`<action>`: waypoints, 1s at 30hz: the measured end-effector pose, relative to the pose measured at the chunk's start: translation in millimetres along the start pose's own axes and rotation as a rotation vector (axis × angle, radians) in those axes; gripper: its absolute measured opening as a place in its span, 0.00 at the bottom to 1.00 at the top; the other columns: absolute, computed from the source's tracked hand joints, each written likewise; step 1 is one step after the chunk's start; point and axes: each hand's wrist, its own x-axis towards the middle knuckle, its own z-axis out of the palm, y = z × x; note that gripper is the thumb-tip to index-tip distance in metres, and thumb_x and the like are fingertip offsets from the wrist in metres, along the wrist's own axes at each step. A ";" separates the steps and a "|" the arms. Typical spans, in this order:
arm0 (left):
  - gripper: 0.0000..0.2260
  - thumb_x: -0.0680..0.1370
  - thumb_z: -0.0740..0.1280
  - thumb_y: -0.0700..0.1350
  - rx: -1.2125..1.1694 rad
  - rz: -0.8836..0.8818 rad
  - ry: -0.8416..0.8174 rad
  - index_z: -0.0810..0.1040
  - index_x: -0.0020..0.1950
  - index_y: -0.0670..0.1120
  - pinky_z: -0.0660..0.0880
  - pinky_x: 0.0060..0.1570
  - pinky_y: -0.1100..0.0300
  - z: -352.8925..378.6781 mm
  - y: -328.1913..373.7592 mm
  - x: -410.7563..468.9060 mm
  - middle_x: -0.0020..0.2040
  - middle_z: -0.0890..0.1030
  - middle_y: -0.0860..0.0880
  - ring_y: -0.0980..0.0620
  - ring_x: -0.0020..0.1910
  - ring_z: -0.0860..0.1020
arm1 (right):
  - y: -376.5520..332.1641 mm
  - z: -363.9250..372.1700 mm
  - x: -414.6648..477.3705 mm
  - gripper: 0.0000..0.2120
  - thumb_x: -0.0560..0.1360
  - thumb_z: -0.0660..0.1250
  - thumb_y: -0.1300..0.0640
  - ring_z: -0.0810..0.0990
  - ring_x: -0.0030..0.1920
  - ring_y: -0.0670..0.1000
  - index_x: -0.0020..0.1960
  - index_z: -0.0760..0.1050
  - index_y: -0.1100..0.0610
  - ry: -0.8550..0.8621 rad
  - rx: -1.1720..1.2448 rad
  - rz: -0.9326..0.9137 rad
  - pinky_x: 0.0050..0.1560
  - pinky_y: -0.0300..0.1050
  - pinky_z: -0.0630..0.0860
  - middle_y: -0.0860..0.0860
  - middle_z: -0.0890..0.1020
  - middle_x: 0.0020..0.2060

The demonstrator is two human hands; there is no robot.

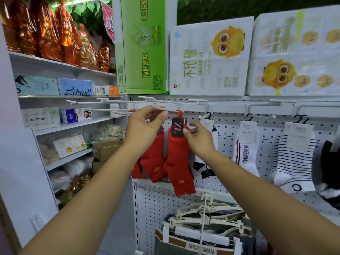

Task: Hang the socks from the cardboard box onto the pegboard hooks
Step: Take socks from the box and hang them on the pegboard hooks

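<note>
At centre, nearest: left hand point(145, 126) curled round the tip of the white peg hook point(160, 107). Right hand point(198, 137), at its 3 o'clock, pinched the dark label point(178, 127) of the red sock pair point(179, 162). Its red hanger point(180, 113) sat on that hook, the pair hanging toward 6 o'clock. Behind: pegboard point(266, 153), striped socks point(292, 159) at 3 o'clock.

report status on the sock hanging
Left hand grips peg hook tip. Right hand pinches red sock at its card, hanger already on the hook. Other red socks hang beside it, nothing blocking.
</note>
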 end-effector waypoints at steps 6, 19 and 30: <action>0.12 0.80 0.70 0.50 0.253 -0.013 0.047 0.81 0.63 0.51 0.72 0.61 0.71 4.6 -0.2 -65.2 0.58 0.83 0.58 0.67 0.59 0.77 | 11.0 -32.6 -56.1 0.19 0.81 0.65 0.50 0.77 0.64 0.52 0.69 0.74 0.58 -0.021 -0.110 -0.091 0.65 0.47 0.73 0.53 0.79 0.64; 0.10 0.81 0.68 0.53 0.244 -0.303 -0.126 0.82 0.61 0.55 0.72 0.59 0.67 111.3 25.1 -306.0 0.59 0.81 0.62 0.67 0.59 0.76 | 96.2 -185.7 -315.5 0.19 0.83 0.63 0.48 0.72 0.66 0.53 0.71 0.72 0.55 -0.149 -0.321 -0.046 0.64 0.47 0.71 0.53 0.77 0.66; 0.12 0.81 0.69 0.52 0.224 -0.659 -0.559 0.82 0.63 0.51 0.75 0.60 0.55 255.3 73.2 -576.2 0.58 0.82 0.54 0.54 0.58 0.78 | 189.1 -341.7 -624.9 0.20 0.82 0.63 0.48 0.72 0.68 0.52 0.71 0.72 0.54 -0.239 -0.344 0.497 0.66 0.46 0.70 0.51 0.76 0.68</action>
